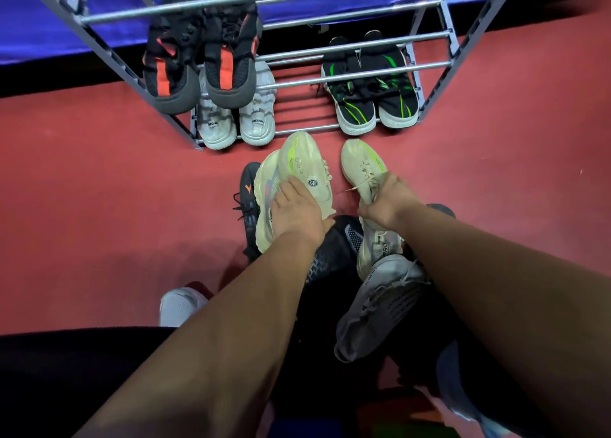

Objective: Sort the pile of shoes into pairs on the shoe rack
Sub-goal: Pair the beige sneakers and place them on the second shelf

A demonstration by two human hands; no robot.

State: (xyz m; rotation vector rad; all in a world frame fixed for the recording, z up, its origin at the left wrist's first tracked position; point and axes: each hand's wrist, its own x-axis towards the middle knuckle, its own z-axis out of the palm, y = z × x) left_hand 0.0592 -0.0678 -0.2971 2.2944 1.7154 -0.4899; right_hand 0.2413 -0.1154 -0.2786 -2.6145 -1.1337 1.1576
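On the red floor just near the grey metal-bar shoe rack, I hold two cream mesh trainers with lime-yellow streaks, toes pointing at the rack's empty lower middle, which I judge is their slot. My left hand lies over the left cream trainer, fingers curled closed around its heel collar. My right hand pinches the right cream trainer at its tongue and laces, fingers closed. Three pairs sit on the rack already: black-and-orange, pale grey, black-and-green. The unsorted pile lies nearer me.
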